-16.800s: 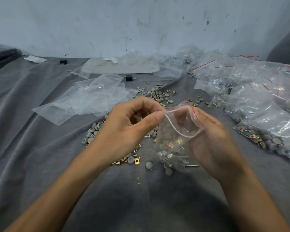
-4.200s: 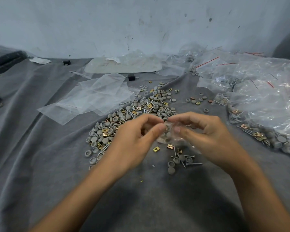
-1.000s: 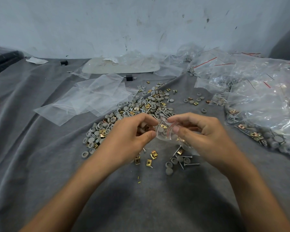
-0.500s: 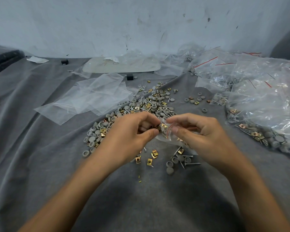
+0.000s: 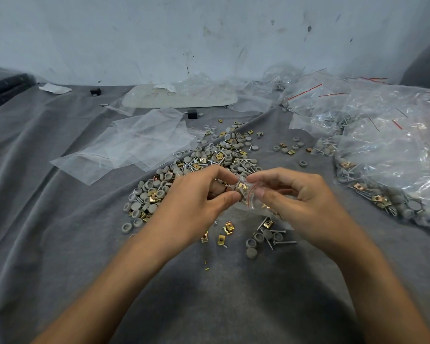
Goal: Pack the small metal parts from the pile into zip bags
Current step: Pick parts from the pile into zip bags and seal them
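A small clear zip bag (image 5: pixel 249 197) with a red seal line hangs between both hands above the grey cloth. My left hand (image 5: pixel 196 202) pinches its mouth from the left, with a brass clip at the fingertips. My right hand (image 5: pixel 296 202) pinches the mouth from the right. The pile of small metal parts (image 5: pixel 204 165), made of grey round caps, brass clips and screws, lies just behind and to the left of my hands. A few loose parts (image 5: pixel 258 238) lie under the bag.
Empty clear bags (image 5: pixel 134 145) lie flat to the left behind the pile. Filled zip bags (image 5: pixel 382 150) are heaped along the right side. A pale flat board (image 5: pixel 179 98) lies by the wall. Grey cloth (image 5: pixel 60 244) covers the whole surface.
Over the last second both hands stayed together at the bag's mouth with only small finger movements. Earlier the bag was held higher and wide open.
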The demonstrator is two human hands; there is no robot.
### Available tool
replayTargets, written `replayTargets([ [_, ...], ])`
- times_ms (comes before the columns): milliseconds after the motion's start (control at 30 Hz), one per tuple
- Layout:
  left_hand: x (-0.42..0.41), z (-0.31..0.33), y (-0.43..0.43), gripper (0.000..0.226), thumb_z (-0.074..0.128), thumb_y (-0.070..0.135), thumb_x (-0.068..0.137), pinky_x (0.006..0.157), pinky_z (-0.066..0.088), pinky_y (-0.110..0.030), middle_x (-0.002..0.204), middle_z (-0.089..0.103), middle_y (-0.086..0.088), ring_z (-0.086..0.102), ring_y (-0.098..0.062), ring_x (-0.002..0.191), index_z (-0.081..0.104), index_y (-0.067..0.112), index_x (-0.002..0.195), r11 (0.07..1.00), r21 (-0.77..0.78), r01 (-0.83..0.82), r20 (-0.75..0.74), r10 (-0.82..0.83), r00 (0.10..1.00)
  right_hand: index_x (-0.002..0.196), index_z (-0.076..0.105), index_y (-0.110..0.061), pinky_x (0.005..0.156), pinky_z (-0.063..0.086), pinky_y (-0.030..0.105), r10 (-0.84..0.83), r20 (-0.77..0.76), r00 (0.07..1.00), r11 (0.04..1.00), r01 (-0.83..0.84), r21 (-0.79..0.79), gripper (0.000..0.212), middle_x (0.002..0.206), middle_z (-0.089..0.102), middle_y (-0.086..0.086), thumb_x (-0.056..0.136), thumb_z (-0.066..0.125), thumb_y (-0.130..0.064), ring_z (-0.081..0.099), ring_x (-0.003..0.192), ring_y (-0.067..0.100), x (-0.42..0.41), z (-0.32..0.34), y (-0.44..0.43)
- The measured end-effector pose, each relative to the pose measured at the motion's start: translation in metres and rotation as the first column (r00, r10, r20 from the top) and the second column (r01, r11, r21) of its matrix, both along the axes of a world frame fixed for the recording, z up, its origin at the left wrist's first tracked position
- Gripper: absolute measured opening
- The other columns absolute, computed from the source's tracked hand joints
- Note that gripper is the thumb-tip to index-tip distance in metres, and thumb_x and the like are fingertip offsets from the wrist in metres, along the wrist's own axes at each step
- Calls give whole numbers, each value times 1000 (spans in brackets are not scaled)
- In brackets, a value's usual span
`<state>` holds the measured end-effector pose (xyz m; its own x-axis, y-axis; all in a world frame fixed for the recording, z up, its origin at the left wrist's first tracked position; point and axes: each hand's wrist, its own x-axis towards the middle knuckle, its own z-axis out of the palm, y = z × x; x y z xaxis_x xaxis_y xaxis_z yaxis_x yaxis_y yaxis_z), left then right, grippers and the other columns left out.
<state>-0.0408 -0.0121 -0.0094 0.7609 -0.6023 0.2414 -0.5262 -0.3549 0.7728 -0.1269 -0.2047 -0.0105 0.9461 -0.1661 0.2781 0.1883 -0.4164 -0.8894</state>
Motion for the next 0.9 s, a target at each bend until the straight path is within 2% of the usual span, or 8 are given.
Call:
replayTargets([
  [133, 0, 3, 0, 9, 74, 36, 89, 68, 56, -44, 72, 72, 9, 67, -11, 64, 66, 33, 92, 1000, 21, -14, 44, 13, 999, 105, 77, -29, 81, 56, 19, 8, -4, 1000, 1000, -8, 1, 18, 93, 78, -14, 92, 73, -17, 72, 91, 3, 0, 1, 0],
  [233, -1, 4, 1, 5, 72, 37, 90, 65, 54, -41, 70, 71, 8, 65, -11, 62, 70, 33, 92, 999, 41, 1, 86, -5, 996, 105, 77, -28, 79, 55, 19, 12, -5, 1000, 1000, -11, 20, 19, 92, 78, -12, 92, 73, -15, 72, 90, 3, -1, 1, 1],
  [400, 0, 4, 1, 12, 74, 39, 87, 70, 46, -28, 80, 62, 12, 57, -1, 75, 76, 40, 98, 999, 19, -40, 159, 36, 987, 105, 78, -26, 81, 53, 17, 12, 1, 1000, 1000, -12, 10, 19, 93, 78, -13, 92, 73, -14, 72, 91, 1, -1, 1, 2],
  [500, 1, 3, 1, 20, 78, 32, 85, 70, 54, -34, 77, 67, 7, 62, -9, 71, 76, 34, 104, 998, -52, -40, 61, 44, 997, 105, 78, -26, 79, 53, 17, 14, 3, 1000, 1000, -14, 17, 19, 91, 78, -12, 92, 73, -13, 72, 88, 2, -1, 2, 2],
  [700, 2, 3, 3, 30, 74, 11, 90, 80, 57, -25, 94, 74, 14, 70, -3, 86, 71, 33, 110, 991, -131, 16, -52, -23, 998, 105, 78, -28, 79, 52, 17, 11, -4, 1000, 1000, -11, 10, 19, 91, 78, -12, 92, 73, -15, 71, 88, 2, -2, 2, 1],
  [767, 1, 5, 2, 28, 71, 10, 92, 77, 58, -24, 98, 75, 13, 71, -5, 86, 70, 32, 110, 984, -170, 55, -110, -75, 991, 105, 78, -27, 80, 54, 20, 11, 0, 1000, 1000, -11, 15, 19, 92, 78, -10, 92, 73, -13, 72, 90, 5, -2, 2, 0],
  [833, 1, 6, 3, 17, 71, 18, 93, 67, 54, -25, 85, 72, 15, 67, -7, 73, 71, 33, 101, 987, -159, -5, -54, -3, 999, 105, 78, -27, 81, 56, 23, 3, 8, 1000, 1000, -3, 23, 20, 94, 78, -9, 92, 73, -12, 73, 91, 9, -2, 1, -1],
  [900, 4, 5, 6, 5, 71, 29, 92, 62, 45, -23, 74, 66, 17, 60, -1, 66, 68, 33, 90, 993, 9, -120, 119, 118, 986, 105, 78, -28, 77, 55, 19, -7, 19, 1000, 999, 7, 33, 21, 94, 78, -9, 93, 73, -12, 72, 91, 7, -1, 1, -2],
])
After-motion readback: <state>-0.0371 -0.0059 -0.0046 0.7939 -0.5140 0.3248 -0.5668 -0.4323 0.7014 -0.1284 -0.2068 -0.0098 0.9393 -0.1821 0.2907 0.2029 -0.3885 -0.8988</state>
